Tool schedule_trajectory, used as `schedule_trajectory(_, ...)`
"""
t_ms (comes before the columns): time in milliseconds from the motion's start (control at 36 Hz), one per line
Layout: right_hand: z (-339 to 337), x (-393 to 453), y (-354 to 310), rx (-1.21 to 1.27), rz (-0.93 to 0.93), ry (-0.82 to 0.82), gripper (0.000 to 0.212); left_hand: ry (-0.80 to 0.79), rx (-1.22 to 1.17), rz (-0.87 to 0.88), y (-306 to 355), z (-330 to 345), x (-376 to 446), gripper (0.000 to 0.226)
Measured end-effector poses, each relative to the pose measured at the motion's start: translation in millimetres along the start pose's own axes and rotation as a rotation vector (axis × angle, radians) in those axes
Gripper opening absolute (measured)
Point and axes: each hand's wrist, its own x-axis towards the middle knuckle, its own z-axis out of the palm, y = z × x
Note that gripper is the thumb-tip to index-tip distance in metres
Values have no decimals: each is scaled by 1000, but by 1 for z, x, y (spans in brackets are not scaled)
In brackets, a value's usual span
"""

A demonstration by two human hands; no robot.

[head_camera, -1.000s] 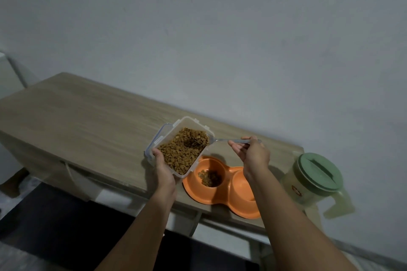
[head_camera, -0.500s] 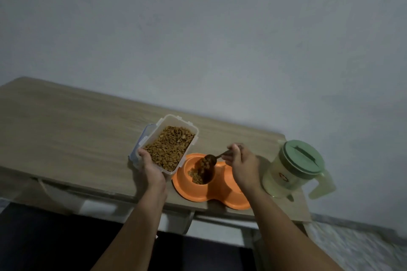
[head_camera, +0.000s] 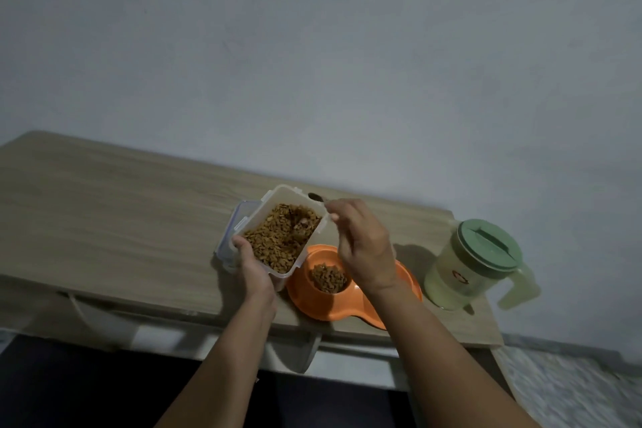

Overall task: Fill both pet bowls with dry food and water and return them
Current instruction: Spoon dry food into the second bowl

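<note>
**Orange double bowl half served, spoon over the kibble box**

Orange plastic marks the double pet bowl (head_camera: 326, 304) at the near edge of the wooden table (head_camera: 121, 215). Its left well holds a small heap of dry food (head_camera: 329, 277); the right well is mostly hidden behind the right forearm. The left hand (head_camera: 253, 266) clamps the near corner of a clear container (head_camera: 278, 274) of kibble, held tilted just beside the bowl. The right hand (head_camera: 363, 247) has its fingers pinched together on a spoon (head_camera: 317, 197), whose dark end pokes out past the container's far rim; whether the other end sits in the kibble is hard to make out. A pale jug with a green lid (head_camera: 488, 243) stands on the table to the right, apart from the bowl.
</note>
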Motion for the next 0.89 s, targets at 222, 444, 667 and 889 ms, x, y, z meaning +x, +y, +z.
schedule_trajectory(222,39,-12,-12,-227,-29,-362,42,-52,22,-34,13,-3,-10,75)
schedule_trajectory(444,50,-17,-24,-267,51,-517,50,-131,66,-66,22,-8,-8,77)
schedule_trajectory(667,53,-11,-28,-262,133,-657,52,-118,45,-92,8,-19,9,129)
schedule_trajectory(889,54,-18,-15,-125,208,-416,46,-192,103,-76,30,-13,-7,77)
